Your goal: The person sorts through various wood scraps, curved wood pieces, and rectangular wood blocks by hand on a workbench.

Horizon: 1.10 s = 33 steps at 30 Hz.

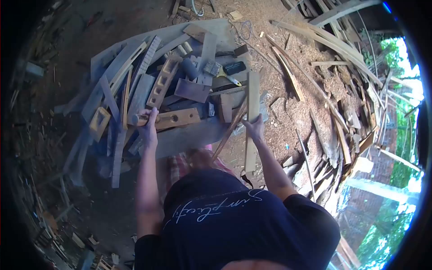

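Note:
My left hand (150,128) is closed around a short, round wooden piece (140,119) over the near left of the bench. Just right of those fingers lies a wooden block with holes (179,118). A long, narrow wooden board (253,96) stretches along the bench's right side toward my body, and my right hand (255,128) grips it near its middle. Beside that board a thin wooden stick (229,131) slants down to the left. Farther back are a slotted wooden piece (163,81), a paintbrush (220,72) and a flat brown board (192,90).
The workbench (189,139) is crowded with boards and offcuts, several overhanging its left side. A dark brush-like block (234,68) lies at its right. Wood shavings (288,112) cover the ground to the right, bordered by a heap of planks and slabs (337,117).

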Available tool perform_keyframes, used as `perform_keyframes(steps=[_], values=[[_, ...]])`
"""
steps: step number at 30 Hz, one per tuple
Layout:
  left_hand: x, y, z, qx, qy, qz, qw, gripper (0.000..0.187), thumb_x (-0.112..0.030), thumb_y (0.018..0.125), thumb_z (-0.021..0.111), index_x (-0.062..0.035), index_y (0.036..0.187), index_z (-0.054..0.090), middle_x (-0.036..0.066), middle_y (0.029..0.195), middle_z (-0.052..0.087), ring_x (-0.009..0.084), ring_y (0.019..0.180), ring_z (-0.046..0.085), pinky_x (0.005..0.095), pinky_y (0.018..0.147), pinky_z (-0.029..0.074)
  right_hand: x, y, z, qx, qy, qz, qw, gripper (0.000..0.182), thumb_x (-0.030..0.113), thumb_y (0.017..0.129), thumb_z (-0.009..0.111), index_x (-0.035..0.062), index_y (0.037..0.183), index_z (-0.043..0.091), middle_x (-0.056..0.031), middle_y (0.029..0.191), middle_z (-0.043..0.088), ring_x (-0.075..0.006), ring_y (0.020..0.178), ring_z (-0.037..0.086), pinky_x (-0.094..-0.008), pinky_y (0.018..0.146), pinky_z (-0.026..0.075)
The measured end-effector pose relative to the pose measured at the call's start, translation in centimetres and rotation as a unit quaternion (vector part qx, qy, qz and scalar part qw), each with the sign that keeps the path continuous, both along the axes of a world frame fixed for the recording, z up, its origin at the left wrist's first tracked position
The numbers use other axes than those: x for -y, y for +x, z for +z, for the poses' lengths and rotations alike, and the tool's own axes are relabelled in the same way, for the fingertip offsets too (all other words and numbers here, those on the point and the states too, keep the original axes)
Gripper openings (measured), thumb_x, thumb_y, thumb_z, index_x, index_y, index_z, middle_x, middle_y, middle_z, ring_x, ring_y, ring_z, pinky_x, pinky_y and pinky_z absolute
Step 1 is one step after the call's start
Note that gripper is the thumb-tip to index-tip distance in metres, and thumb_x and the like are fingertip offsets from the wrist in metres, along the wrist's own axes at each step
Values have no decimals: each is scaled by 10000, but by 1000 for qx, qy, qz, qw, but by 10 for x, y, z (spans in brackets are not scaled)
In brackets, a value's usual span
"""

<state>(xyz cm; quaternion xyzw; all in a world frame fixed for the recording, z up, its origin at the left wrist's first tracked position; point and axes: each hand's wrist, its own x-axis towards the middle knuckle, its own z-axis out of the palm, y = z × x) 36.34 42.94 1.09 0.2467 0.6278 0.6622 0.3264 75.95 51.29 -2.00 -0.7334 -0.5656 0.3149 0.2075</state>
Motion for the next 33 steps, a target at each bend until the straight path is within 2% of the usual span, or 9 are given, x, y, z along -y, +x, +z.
perform_keyframes(steps=[2, 6, 9, 16, 21, 25, 27, 29, 33], values=[[2, 6, 9, -5, 0, -2, 1000, 224, -153, 910, 697, -60, 805, 523, 18, 848, 570, 114, 832, 597, 269, 790, 456, -11, 7, -13, 38, 5, -91, 995, 659, 338, 642, 832, -24, 1099, 525, -255, 964, 652, -411, 905, 651, -468, 809, 505], [7, 7, 11, 5, -19, -15, 1000, 185, -146, 911, 694, -72, 883, 526, 31, 910, 583, 139, 910, 605, 292, 854, 455, -31, -6, -32, 25, 91, -111, 989, 687, 367, 647, 830, -39, 1113, 531, -277, 998, 650, -427, 945, 643, -472, 841, 503], [8, 7, 8, 12, -38, -24, 999, 189, -138, 911, 695, -85, 922, 513, 46, 955, 596, 161, 957, 620, 319, 892, 462, -38, -35, -14, 38, -29, -149, 988, 645, 297, 681, 786, -35, 1128, 460, -279, 1025, 646, -421, 1003, 637, -477, 881, 493], [5, 14, 21, -47, -42, -45, 997, 216, -172, 907, 702, -81, 900, 506, 36, 913, 576, 133, 883, 568, 288, 840, 444, -52, -47, -17, -9, -123, -227, 966, 572, 174, 684, 720, -40, 1132, 437, -287, 1073, 636, -426, 1043, 625, -473, 927, 486], [5, 12, 19, -26, -49, -45, 997, 209, -188, 921, 686, -67, 894, 517, 51, 941, 601, 123, 898, 569, 275, 834, 427, -50, -13, 16, -172, 67, -201, 962, 544, 201, 640, 762, -48, 1055, 513, -266, 984, 660, -370, 920, 674, -424, 832, 532], [4, 8, 19, 0, -59, -44, 997, 207, -188, 928, 673, -62, 936, 509, 86, 965, 609, 164, 962, 599, 313, 897, 455, -76, 84, -14, -95, 104, -231, 963, 485, 203, 641, 778, -26, 994, 535, -245, 912, 663, -343, 840, 681, -419, 770, 542], [3, 6, 18, 4, -64, -45, 997, 210, -189, 928, 672, -60, 937, 506, 94, 974, 608, 176, 969, 603, 325, 902, 462, -73, 119, 28, 42, 61, -246, 966, 496, 172, 673, 750, -8, 1072, 517, -214, 915, 661, -313, 832, 673, -422, 765, 539], [3, 4, 17, 6, -65, -39, 997, 213, -190, 928, 670, -58, 938, 504, 102, 982, 607, 188, 975, 606, 337, 907, 468, -69, 151, 21, 246, 109, -248, 931, 554, 220, 676, 806, 36, 1082, 477, -220, 941, 674, -384, 815, 677, -468, 747, 548], [3, 3, 15, 18, -60, -21, 998, 228, -200, 916, 682, -69, 955, 499, 109, 991, 606, 195, 983, 607, 350, 890, 478, -32, 121, 20, 116, -33, -138, 983, 583, 328, 724, 808, 58, 1109, 464, -209, 946, 674, -409, 846, 678, -497, 758, 535]])
